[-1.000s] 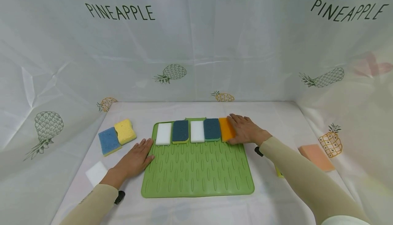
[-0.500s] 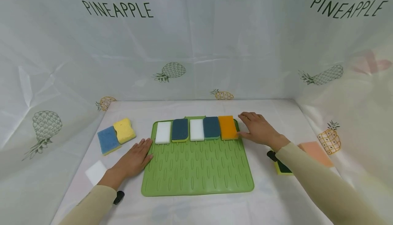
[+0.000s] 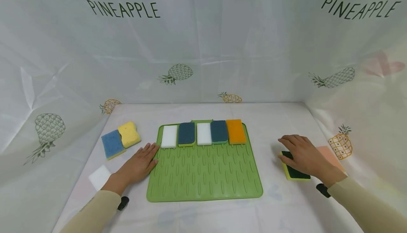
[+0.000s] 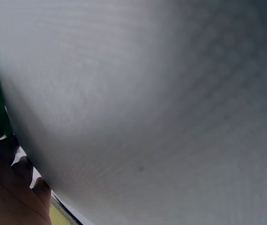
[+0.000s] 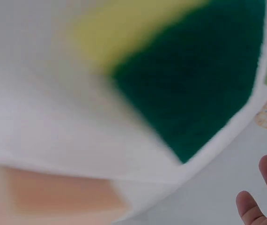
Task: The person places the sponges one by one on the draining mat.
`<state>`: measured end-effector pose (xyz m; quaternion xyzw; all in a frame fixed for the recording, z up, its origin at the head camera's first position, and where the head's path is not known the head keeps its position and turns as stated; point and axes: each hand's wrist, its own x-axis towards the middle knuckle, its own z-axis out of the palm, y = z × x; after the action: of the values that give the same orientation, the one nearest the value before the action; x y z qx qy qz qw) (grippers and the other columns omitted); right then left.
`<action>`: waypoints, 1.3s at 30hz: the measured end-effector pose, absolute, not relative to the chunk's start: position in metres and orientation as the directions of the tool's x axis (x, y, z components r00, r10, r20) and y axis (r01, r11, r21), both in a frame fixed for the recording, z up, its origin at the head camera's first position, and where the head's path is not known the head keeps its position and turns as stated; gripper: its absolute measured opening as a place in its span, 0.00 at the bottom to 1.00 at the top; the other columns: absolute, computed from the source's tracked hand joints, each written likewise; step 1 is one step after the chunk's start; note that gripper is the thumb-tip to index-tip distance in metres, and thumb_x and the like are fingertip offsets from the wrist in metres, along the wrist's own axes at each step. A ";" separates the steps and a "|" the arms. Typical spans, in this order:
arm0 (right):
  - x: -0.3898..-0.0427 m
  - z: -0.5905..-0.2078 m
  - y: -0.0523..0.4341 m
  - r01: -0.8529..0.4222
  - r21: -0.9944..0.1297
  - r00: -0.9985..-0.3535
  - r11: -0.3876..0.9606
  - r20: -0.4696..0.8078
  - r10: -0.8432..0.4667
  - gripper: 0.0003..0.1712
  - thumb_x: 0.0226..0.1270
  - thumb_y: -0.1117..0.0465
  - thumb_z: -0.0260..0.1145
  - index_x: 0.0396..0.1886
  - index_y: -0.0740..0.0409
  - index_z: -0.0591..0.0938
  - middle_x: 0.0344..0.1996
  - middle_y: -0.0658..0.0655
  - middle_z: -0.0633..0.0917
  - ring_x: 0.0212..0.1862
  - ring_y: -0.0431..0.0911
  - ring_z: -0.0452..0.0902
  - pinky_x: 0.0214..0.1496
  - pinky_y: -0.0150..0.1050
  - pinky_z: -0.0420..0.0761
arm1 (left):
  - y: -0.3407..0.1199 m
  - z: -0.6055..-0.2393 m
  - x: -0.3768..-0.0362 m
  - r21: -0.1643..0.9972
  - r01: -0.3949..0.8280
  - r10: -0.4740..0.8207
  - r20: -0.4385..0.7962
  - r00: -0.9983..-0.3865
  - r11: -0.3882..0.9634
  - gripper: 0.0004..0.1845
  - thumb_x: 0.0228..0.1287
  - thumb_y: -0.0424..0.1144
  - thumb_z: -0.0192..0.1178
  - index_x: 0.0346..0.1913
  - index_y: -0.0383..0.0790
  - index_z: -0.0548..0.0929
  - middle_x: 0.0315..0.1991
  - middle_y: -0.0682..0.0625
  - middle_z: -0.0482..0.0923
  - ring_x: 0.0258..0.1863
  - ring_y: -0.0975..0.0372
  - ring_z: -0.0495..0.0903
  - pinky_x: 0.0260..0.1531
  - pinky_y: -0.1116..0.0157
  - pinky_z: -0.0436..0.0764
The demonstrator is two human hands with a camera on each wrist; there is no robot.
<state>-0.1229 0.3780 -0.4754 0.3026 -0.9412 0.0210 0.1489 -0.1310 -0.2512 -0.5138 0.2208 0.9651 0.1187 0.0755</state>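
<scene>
My left hand [image 3: 136, 166] rests flat, its fingertips on the left edge of a green ribbed mat [image 3: 205, 176]. Along the mat's far edge lie a white sponge [image 3: 169, 136], a dark-topped sponge [image 3: 186, 133], a second white sponge [image 3: 204, 134], another dark-topped sponge [image 3: 219, 132] and an orange sponge [image 3: 236, 131]. Out to the right, my right hand [image 3: 305, 157] is over a dark green and yellow sponge [image 3: 297, 175], fingers extended and holding nothing. That hand partly covers the sponge; the right wrist view shows its dark green face [image 5: 189, 84] apart from the fingers.
Behind the right hand lies a peach sponge [image 3: 329, 155], partly hidden. Left of the mat are a blue sponge [image 3: 113, 144], a yellow sponge [image 3: 129, 135] and a white sponge [image 3: 100, 177] by the left forearm. A pineapple-print sheet [image 3: 248, 49] rises behind the table.
My right hand has left the orange sponge and moved right and nearer, to above the dark green and yellow sponge. The orange sponge stays at the end of the row. My left hand has stayed put.
</scene>
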 end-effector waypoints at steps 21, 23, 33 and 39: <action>-0.066 -0.491 0.435 -0.417 -0.106 -0.902 0.903 0.170 -0.397 0.55 0.58 0.40 0.80 0.76 0.66 0.70 0.70 0.68 0.76 0.68 0.65 0.71 0.65 0.64 0.72 | -0.249 -0.515 -0.130 0.251 0.403 0.436 -0.091 -0.895 0.880 0.34 0.84 0.46 0.53 0.82 0.30 0.60 0.82 0.34 0.59 0.82 0.37 0.56 0.80 0.37 0.58; -0.065 -0.491 0.435 -0.414 -0.112 -0.904 0.903 0.162 -0.395 0.54 0.58 0.39 0.80 0.75 0.67 0.71 0.68 0.68 0.77 0.66 0.65 0.72 0.60 0.64 0.75 | -0.248 -0.514 -0.130 0.252 0.402 0.435 -0.092 -0.896 0.880 0.34 0.84 0.46 0.53 0.82 0.30 0.60 0.82 0.34 0.59 0.82 0.37 0.56 0.80 0.38 0.58; -0.062 -0.498 0.431 -0.408 -0.102 -0.908 0.907 0.149 -0.392 0.67 0.47 0.33 0.84 0.77 0.67 0.66 0.68 0.71 0.74 0.65 0.65 0.72 0.58 0.66 0.77 | -0.249 -0.513 -0.130 0.241 0.399 0.431 -0.097 -0.897 0.885 0.34 0.84 0.47 0.52 0.82 0.31 0.60 0.82 0.34 0.59 0.82 0.38 0.55 0.81 0.38 0.58; -0.069 -0.507 0.425 -0.466 -0.055 -0.852 0.883 0.296 -0.432 0.69 0.43 0.31 0.86 0.72 0.72 0.68 0.61 0.71 0.75 0.57 0.63 0.76 0.51 0.58 0.79 | -0.250 -0.516 -0.131 0.254 0.399 0.434 -0.098 -0.896 0.881 0.34 0.85 0.47 0.52 0.82 0.31 0.60 0.82 0.35 0.59 0.82 0.38 0.55 0.81 0.38 0.57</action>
<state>-0.0687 0.4251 -0.5066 0.2337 -0.9603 0.0623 0.1391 -0.1314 -0.2502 -0.5161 0.2155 0.9668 0.1143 0.0760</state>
